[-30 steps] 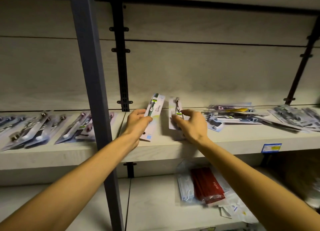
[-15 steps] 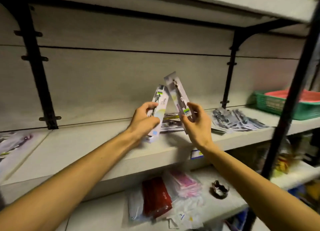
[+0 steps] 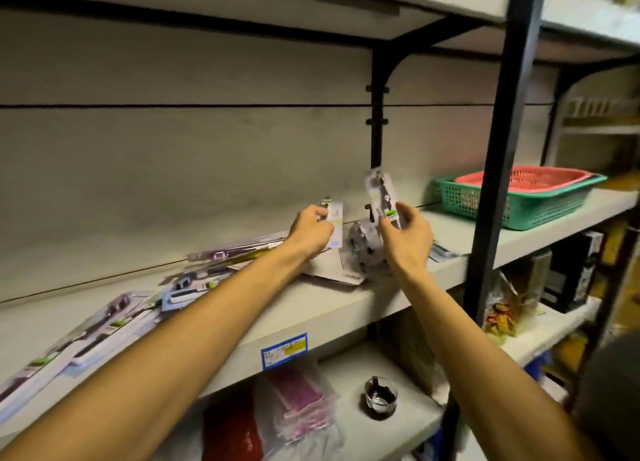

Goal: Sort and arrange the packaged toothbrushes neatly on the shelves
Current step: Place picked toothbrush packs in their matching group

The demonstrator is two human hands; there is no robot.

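Toothbrush packs [image 3: 382, 201] held above shelf [image 3: 311, 308].

Pale wood-grain back panel [image 3: 173, 142]; black bracket [image 3: 379, 114]; dark upright post [image 3: 502, 149]; dim light.

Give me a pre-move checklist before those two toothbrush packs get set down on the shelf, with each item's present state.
1. Left hand grips its toothbrush pack: ok.
2. Right hand pinches the taller pack: ok.
3. The two held packs are apart: ok.
4. Loose packs on the middle shelf lie neatly: not ok, scattered and overlapping.
5. Spot under the hands is free: not ok, a flat card lies there.
6. Both packs are the same type: cannot tell, blurred.
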